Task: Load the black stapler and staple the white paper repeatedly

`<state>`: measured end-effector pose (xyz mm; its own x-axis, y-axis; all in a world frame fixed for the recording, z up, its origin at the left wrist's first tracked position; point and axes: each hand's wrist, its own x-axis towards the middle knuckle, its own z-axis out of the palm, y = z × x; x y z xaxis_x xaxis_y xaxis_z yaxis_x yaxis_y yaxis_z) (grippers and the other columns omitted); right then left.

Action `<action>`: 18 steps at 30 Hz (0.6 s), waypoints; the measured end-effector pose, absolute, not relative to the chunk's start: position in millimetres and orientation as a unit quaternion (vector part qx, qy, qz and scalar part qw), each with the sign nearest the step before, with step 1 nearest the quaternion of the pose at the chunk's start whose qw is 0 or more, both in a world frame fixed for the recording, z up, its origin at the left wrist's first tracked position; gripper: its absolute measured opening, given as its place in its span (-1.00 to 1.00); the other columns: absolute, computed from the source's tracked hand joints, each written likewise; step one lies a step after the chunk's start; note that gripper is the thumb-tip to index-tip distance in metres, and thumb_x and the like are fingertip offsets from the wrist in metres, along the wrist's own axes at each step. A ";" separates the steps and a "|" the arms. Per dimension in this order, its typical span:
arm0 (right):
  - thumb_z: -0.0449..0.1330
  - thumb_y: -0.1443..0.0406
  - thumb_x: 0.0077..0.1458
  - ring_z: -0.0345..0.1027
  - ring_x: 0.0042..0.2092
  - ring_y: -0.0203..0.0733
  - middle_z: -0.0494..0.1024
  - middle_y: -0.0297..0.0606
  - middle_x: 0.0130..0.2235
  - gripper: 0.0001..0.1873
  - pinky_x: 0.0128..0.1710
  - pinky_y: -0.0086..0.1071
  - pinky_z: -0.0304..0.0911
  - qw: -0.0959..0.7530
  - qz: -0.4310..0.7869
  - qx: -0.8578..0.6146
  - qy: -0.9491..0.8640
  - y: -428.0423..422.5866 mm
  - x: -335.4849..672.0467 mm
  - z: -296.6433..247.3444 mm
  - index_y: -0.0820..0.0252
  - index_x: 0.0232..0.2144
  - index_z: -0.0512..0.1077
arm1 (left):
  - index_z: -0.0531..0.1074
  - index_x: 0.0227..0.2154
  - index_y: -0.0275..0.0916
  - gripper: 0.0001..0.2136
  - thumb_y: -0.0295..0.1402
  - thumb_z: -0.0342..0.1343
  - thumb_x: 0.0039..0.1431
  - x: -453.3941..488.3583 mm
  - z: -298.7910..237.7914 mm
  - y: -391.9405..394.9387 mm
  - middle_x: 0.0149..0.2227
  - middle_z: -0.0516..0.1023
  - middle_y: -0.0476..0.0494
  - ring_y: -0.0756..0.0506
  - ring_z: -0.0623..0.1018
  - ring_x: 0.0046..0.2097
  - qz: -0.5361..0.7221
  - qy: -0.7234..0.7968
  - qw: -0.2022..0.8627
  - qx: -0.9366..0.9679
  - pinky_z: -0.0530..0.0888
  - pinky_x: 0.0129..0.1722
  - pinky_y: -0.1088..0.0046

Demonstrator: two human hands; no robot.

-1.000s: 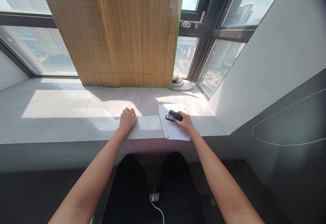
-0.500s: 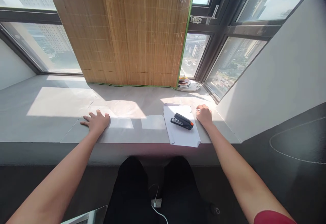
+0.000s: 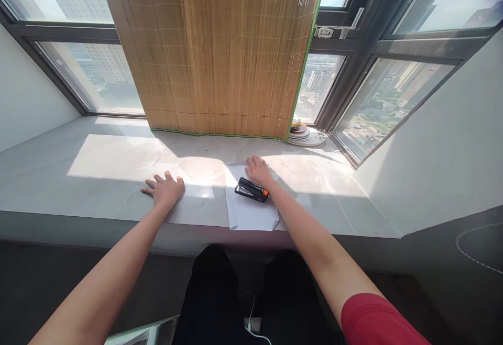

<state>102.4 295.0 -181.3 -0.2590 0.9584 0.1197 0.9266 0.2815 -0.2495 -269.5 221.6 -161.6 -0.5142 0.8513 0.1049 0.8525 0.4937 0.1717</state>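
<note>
A black stapler with an orange end (image 3: 252, 190) lies on a white sheet of paper (image 3: 250, 212) near the front edge of a grey window ledge (image 3: 98, 198). My right hand (image 3: 258, 170) rests flat on the far part of the paper, just behind the stapler, fingers stretched out and holding nothing. My left hand (image 3: 165, 188) lies flat on the ledge to the left of the paper, fingers spread, holding nothing.
A bamboo blind (image 3: 220, 52) hangs over the middle window down to the ledge. A stack of plates (image 3: 301, 131) sits at the back right of the ledge by the window frame. A white wall (image 3: 444, 141) closes the right side. A white cable (image 3: 253, 326) runs near my knees.
My right hand let go of the stapler, moved off to the right, then came back onto the paper behind it. My left hand slid left and opened flat. The view shifted left.
</note>
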 end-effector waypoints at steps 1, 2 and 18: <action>-0.08 0.14 0.50 -0.11 0.61 0.19 0.04 0.12 0.59 -0.29 0.57 0.12 -0.17 0.130 0.069 -0.581 -0.801 296.7 75.7 -181.2 0.36 0.55 0.10 | 0.27 0.45 -0.38 -0.33 -0.07 -0.21 0.47 -269.4 -161.3 221.6 0.51 0.10 -0.75 -0.81 0.02 0.52 -0.100 -0.865 0.001 -0.493 0.04 0.34 -0.62; -0.10 0.14 0.50 -0.12 0.61 0.17 0.06 0.11 0.59 -0.28 0.58 0.10 -0.18 0.140 0.072 -0.567 -0.808 298.5 50.4 -180.9 0.36 0.56 0.06 | 0.26 0.46 -0.38 -0.33 -0.07 -0.21 0.47 -269.5 -161.3 221.7 0.52 0.09 -0.75 -0.80 0.01 0.53 -0.099 -0.864 -0.001 -0.493 0.03 0.34 -0.62; 0.06 0.33 0.45 0.38 0.02 -0.05 0.59 -0.14 -0.01 -0.75 -0.04 -0.28 0.27 0.179 -0.007 -0.449 -0.875 279.3 -5.4 -171.0 0.11 -0.09 0.56 | 0.19 0.50 -0.35 -0.33 -0.11 -0.29 0.48 -276.9 -171.3 228.2 0.54 0.03 -0.71 -0.80 -0.03 0.54 -0.100 -0.865 -0.008 -0.492 0.01 0.33 -0.65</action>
<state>-5.4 279.3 -171.0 -0.5329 0.7836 0.3195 0.7888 0.5966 -0.1476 -276.9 228.2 -171.3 -0.5148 0.8531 0.0848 0.8500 0.4950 0.1802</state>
